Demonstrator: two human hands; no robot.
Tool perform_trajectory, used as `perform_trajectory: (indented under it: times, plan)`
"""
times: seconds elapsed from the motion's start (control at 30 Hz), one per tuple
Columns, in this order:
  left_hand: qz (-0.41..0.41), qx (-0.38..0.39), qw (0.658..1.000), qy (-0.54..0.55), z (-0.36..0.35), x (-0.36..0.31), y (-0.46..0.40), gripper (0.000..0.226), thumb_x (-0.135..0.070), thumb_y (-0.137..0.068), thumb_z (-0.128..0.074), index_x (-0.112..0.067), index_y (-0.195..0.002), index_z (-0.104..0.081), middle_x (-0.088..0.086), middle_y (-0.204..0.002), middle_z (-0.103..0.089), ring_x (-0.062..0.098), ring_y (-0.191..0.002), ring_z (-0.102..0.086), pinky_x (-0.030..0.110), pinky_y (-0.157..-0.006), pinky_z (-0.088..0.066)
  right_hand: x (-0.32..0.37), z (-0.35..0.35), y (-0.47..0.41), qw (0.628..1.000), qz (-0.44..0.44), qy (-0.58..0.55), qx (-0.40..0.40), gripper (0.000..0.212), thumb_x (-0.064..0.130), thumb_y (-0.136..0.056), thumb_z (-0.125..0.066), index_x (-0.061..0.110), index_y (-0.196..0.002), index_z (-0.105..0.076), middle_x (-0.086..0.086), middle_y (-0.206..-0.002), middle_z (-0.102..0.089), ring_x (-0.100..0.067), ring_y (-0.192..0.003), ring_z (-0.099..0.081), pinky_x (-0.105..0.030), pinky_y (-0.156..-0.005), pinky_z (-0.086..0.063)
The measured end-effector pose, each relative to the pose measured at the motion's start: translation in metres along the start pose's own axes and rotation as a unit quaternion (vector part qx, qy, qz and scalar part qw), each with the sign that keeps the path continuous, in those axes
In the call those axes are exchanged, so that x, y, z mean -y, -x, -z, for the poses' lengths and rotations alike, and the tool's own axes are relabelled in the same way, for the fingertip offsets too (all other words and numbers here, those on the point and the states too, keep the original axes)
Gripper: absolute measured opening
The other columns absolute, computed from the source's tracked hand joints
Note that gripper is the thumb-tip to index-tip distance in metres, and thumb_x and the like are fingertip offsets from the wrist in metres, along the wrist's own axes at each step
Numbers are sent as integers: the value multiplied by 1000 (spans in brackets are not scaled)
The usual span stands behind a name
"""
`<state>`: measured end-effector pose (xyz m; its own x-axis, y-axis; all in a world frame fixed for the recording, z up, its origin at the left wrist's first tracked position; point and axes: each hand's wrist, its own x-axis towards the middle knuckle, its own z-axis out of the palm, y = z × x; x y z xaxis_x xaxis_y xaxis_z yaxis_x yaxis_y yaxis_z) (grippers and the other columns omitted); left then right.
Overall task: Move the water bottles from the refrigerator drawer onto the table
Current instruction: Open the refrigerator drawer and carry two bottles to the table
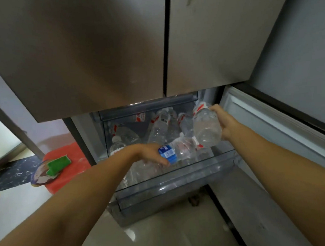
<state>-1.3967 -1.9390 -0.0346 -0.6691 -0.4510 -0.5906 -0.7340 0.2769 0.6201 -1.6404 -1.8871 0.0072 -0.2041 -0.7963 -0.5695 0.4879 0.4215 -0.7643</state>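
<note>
Head view, from left to right: a red mat (72, 163) on the floor carries a green sponge (59, 165) on a round dish. Next, the left hand (151, 152) has its fingers closed round a blue-labelled bottle (176, 151), which lies nearly level over the clear refrigerator drawer (181, 177), long axis running left-right. More water bottles (158, 129) lie jumbled inside that drawer. Further right, the right hand (225, 121) wraps a red-labelled bottle (206, 128), raised above the drawer, its base tilted toward the camera and its neck pointing away.
</note>
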Motion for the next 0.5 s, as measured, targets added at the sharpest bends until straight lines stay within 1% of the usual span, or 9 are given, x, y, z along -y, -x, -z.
perform_trajectory:
  times: [0.07, 0.1, 0.17, 0.23, 0.3, 0.33, 0.4, 0.47, 0.5]
  plan:
    - [-19, -38, 997, 57, 5, -6, 15, 39, -20, -87, -66, -13, -122, -52, 4, -108, -60, 16, -94, -59, 27, -83, -49, 0, 10, 12, 998, 26, -41, 47, 29, 41, -78, -62, 14, -89, -59, -4, -68, -61, -18, -61, -61, -27, -65, -53]
    - [-35, -54, 995, 79, 4, -16, 27, 36, -18, -86, -66, -14, -119, -52, 4, -106, -61, 15, -92, -60, 27, -83, -49, 0, 18, 26, 995, 45, -54, 66, 34, 46, -75, -68, 16, -88, -61, -3, -69, -61, -17, -63, -61, -29, -69, -52]
    - [-67, -77, 986, 130, 5, -32, 46, 32, -17, -84, -69, -16, -112, -54, 6, -103, -63, 18, -93, -62, 32, -86, -52, -2, 28, 48, 992, 72, -61, 87, 42, 54, -76, -69, 16, -93, -66, -4, -71, -66, -17, -67, -65, -34, -76, -54]
    - [-98, -99, 973, 186, -3, -51, 61, 28, -21, -83, -70, -20, -107, -55, 4, -102, -63, 19, -93, -62, 33, -86, -52, -4, 41, 70, 992, 79, -34, 87, 47, 54, -79, -67, 15, -105, -64, -7, -76, -69, -19, -68, -68, -35, -70, -57]
    - [-128, -133, 954, 238, -22, -73, 71, 15, -25, -88, -65, -22, -101, -58, 2, -98, -65, 16, -90, -63, 31, -85, -52, -10, 56, 91, 993, 72, -8, 88, 57, 52, -79, -69, 13, -119, -58, -9, -84, -69, -21, -71, -69, -36, -67, -56]
    - [-132, -154, 943, 264, -34, -83, 73, 10, -28, -90, -61, -23, -98, -58, 1, -96, -66, 17, -90, -64, 33, -89, -51, -15, 62, 101, 995, 67, 11, 78, 61, 51, -79, -70, 11, -123, -56, -10, -87, -69, -22, -72, -69, -36, -67, -56]
    - [-123, -192, 923, 308, -63, -96, 68, 11, -33, -90, -61, -23, -96, -59, 3, -99, -66, 21, -97, -63, 41, -99, -47, -26, 76, 120, 994, 75, 61, 44, 61, 47, -79, -71, 8, -124, -55, -14, -95, -69, -26, -80, -69, -39, -73, -57]
    - [-105, -203, 917, 326, -89, -104, 62, 23, -35, -87, -66, -19, -102, -60, 8, -102, -68, 25, -98, -63, 45, -100, -47, -41, 88, 137, 984, 120, 131, -32, 59, 42, -80, -72, 6, -124, -57, -16, -103, -70, -31, -90, -69, -43, -83, -56]
    - [-93, -208, 915, 332, -100, -104, 55, 33, -36, -85, -68, -16, -109, -59, 10, -105, -67, 24, -98, -64, 44, -98, -49, -48, 93, 140, 973, 146, 169, -65, 56, 40, -80, -73, 7, -123, -58, -15, -103, -70, -30, -90, -69, -42, -83, -56]
